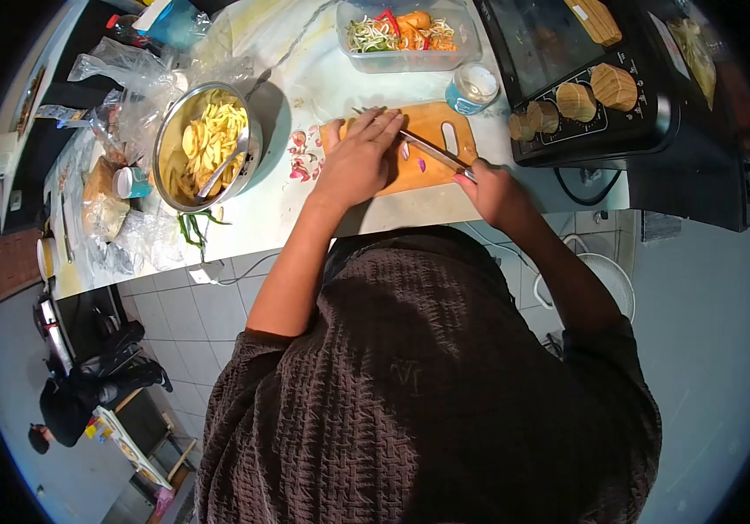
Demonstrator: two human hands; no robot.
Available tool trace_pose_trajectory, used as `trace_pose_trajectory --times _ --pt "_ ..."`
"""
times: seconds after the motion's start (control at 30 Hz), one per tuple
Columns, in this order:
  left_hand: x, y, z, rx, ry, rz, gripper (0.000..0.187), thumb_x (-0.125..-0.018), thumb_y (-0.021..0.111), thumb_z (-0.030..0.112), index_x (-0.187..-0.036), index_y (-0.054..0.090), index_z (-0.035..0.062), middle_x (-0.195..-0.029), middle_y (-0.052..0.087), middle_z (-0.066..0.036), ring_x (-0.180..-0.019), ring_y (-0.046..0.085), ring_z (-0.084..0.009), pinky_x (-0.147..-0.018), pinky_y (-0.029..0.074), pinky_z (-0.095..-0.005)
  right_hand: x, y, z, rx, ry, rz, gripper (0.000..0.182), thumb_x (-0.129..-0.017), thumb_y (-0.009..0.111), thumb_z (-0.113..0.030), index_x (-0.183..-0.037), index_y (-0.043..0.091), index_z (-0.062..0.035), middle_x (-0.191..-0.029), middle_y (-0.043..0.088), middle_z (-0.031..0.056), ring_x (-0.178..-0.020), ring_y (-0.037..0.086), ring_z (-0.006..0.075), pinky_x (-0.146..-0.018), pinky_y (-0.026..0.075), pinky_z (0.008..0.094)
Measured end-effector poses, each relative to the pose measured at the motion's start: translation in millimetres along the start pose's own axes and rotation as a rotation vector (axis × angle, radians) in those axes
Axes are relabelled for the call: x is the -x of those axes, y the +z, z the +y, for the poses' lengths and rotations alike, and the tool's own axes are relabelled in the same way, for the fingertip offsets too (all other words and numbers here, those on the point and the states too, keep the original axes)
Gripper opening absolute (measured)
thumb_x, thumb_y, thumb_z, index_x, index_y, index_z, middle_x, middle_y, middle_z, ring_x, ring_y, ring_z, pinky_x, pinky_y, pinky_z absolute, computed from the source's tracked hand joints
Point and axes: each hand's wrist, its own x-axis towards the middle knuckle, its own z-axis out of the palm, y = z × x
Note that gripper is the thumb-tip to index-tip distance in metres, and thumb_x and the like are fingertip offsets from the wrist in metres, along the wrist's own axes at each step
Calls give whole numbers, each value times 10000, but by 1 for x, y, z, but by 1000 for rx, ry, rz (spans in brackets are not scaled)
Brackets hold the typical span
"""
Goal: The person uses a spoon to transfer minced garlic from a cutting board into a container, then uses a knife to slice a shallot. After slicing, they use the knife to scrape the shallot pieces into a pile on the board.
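My right hand (499,194) is closed around the handle of a knife (436,153), whose blade runs to the upper left over an orange cutting board (432,181). With fingers stretched out, my left hand (359,157) lies flat over the far part of the blade, and the knife tip shows beyond its fingers. What lies under that hand is hidden. Small purple-white pieces, apparently shallot (420,164), rest on the board between the hands. Left of the board, reddish and whitish peels (305,157) are scattered on the counter.
A steel bowl (162,166) of yellow sliced food holds a spoon. Green chillies (192,229) lie below it. Plastic bags (144,74) crowd the left. A plastic container (410,61) of vegetables and a small tub (471,89) stand behind the board. A black oven (593,113) borders the right.
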Motion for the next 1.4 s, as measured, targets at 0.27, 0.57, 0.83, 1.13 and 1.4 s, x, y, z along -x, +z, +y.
trace_pose_trajectory --times 0.27,0.57,0.83,1.13,1.4 --pt "3 -15 -10 22 -46 -77 715 -790 581 36 -1482 438 143 -1507 467 -51 -1400 405 -271 -1091 255 -569 -3 -16 -19 -37 -25 95 380 -948 618 -410 -922 601 -31 -739 662 215 -743 668 412 -657 521 483" --pt "1 -7 -11 -5 -67 -91 709 -784 581 47 -1474 442 125 -1507 465 -58 -1401 397 -273 -1079 274 -550 -8 -15 -13 -21 -30 83 398 -946 610 -439 -914 605 -43 -747 662 206 -742 666 409 -667 515 483" --pt "-1 -6 -9 16 -62 -45 598 -821 558 81 -1417 509 102 -1466 511 -71 -1377 423 -278 -1072 273 -578 -10 -15 -13 -9 -22 88 353 -948 625 -379 -934 602 -26 -758 657 226 -751 648 438 -641 508 499" --pt "2 -7 -5 24 -71 -35 601 -812 550 61 -1410 511 92 -1464 512 -76 -1381 419 -283 -1073 271 -568 -8 -12 -15 32 -9 74 352 -950 619 -381 -971 612 -29 -752 666 216 -747 664 419 -654 519 491" --pt "1 -6 -4 12 -61 -34 604 -806 553 52 -1407 513 92 -1457 517 -77 -1381 424 -280 -1076 274 -573 -8 -9 -17 56 -33 66 351 -954 620 -372 -974 587 -23 -748 662 222 -755 661 429 -669 520 500"
